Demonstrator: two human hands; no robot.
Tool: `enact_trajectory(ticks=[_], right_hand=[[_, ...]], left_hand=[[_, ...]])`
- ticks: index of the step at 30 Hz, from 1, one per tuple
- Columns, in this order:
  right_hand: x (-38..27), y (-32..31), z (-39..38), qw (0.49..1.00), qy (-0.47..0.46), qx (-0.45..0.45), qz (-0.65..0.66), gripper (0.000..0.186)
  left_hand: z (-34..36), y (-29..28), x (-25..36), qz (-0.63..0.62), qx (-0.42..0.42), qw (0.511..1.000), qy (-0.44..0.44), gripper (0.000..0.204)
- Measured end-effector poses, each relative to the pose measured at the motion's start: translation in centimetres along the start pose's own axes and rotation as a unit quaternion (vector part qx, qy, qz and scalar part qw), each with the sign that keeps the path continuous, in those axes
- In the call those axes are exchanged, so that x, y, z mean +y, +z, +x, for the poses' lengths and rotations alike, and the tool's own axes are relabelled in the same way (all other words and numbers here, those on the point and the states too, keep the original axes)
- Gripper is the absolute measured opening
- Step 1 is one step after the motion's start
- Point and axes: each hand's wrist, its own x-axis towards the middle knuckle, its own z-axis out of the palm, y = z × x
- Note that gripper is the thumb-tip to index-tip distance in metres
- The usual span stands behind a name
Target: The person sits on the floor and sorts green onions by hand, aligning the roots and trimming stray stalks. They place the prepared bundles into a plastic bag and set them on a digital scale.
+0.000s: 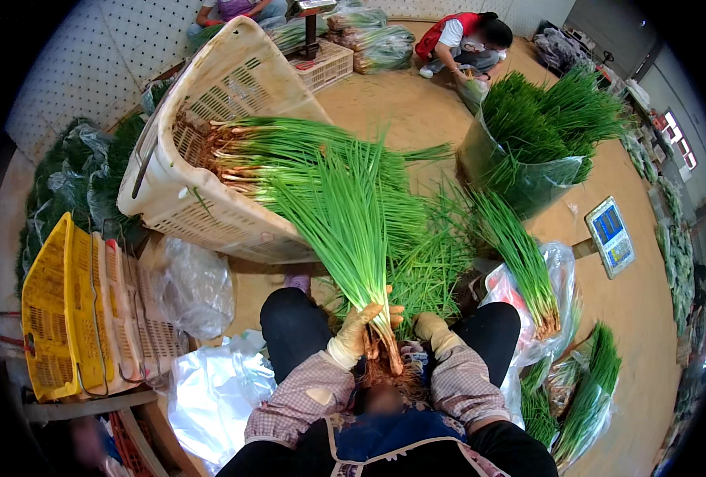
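White dotted wall [91, 67] beyond a broad tan floor [643, 318]

Ahead to the left sits a large crate [250, 238], with spring onions [265, 159] in it and spilling past its right end. Further left, nearer the person, is a row of crates [67, 318], with plastic wrapping [218, 397] between it and the left knee [293, 322]. Ahead right stands a filled bag [500, 175]; behind it, a bunch [520, 262] (tips toward the bag) lies left of a scale display [610, 237].
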Motion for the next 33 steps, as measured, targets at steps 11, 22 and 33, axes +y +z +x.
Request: enact_trajectory(ticks=[11,22,33], right_hand=[[-12.5,-11.1,-7.3,0.89,-0.189,0.235,0.341,0.057],[-10.9,-7.7,-4.3,0.749,-0.163,0.18,0.617,0.043],[-11.0,-8.0,-4.3,0.825,-0.153,0.35,0.416,0.077]], left_hand=[[0.4,-0.2,-2.2,0.117,0.105,0.978,0.14,0.054],[1.0,-3.8,-2.8,0.019,0.159,0.985,0.061,0.052],[0.9,-4.0,-2.7,0.081,0.126,0.986,0.072,0.068]])
